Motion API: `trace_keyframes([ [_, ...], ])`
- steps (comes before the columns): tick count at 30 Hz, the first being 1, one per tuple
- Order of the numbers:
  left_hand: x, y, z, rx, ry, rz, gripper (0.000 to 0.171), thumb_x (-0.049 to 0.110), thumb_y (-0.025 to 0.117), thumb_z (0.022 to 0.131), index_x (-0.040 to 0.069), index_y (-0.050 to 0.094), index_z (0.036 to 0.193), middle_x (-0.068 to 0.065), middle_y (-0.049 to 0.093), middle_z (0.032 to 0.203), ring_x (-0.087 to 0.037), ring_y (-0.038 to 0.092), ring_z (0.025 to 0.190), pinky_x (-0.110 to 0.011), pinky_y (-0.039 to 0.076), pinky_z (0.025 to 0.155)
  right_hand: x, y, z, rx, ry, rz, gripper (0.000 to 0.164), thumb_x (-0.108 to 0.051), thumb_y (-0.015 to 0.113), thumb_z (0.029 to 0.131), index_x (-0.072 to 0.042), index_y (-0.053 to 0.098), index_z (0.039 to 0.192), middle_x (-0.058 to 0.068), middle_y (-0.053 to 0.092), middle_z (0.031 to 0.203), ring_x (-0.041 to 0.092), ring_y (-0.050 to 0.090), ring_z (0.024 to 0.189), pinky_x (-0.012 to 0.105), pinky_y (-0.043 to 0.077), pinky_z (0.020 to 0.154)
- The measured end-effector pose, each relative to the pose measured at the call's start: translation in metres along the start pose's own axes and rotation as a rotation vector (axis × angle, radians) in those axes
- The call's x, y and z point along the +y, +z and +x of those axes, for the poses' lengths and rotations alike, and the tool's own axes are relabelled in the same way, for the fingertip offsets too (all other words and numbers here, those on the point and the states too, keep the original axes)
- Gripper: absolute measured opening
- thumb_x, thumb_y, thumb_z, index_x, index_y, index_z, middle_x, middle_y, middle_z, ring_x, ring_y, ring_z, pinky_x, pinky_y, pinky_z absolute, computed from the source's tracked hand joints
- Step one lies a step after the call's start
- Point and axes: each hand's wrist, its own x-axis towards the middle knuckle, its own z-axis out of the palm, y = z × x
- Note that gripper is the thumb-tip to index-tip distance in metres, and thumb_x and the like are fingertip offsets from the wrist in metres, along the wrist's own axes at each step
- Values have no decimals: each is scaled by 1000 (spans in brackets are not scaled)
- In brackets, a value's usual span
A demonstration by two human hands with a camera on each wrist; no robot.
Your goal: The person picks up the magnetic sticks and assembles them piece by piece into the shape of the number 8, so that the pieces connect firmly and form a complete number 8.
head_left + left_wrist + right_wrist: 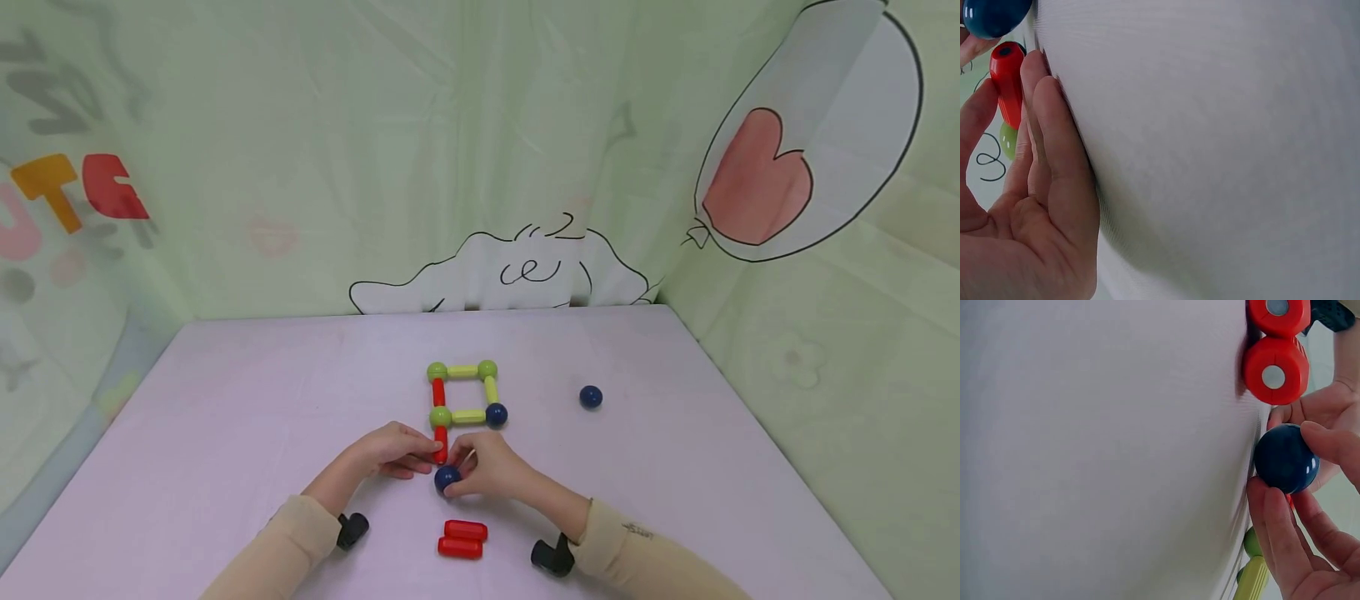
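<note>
My left hand [395, 450] pinches a red rod [441, 444] between thumb and fingers; its free end faces me in the left wrist view. The rod's far end meets a green ball [440, 417], the near left corner of a square of balls and rods. Just below the rod, my right hand [491, 467] grips a dark blue ball [1286, 458] between thumb and fingertips. In the head view this ball lies close to the rod's near end. The square has yellow-green rods [468, 416], one red rod [438, 392], green balls and a blue corner ball [497, 415].
Two loose red rods [462, 539] lie side by side near the front, between the forearms. Another dark blue ball [591, 397] sits alone to the right of the square. A cloth with printed drawings [315, 167] stands behind the white table [225, 400].
</note>
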Motion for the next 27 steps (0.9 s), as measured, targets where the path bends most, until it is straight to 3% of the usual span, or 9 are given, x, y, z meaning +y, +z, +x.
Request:
trace_keyframes([
  [16,-1,-1,2,-7,-1,-6,28,30,66,84,6,69,96,-1,68,76,-10,64,65,-21,49,58,-6,1,-3,23,-8,-70,24,-10,78,71,-7,61,87,0,59,77,11,54,65,20,48,58],
  [27,1,0,0,10,-10,-3,27,30,66,84,6,68,96,-1,68,79,-10,65,66,-23,50,60,-11,-5,-24,-120,31,-115,21,-18,77,73,-9,63,85,-3,58,73,11,51,63,19,45,56],
])
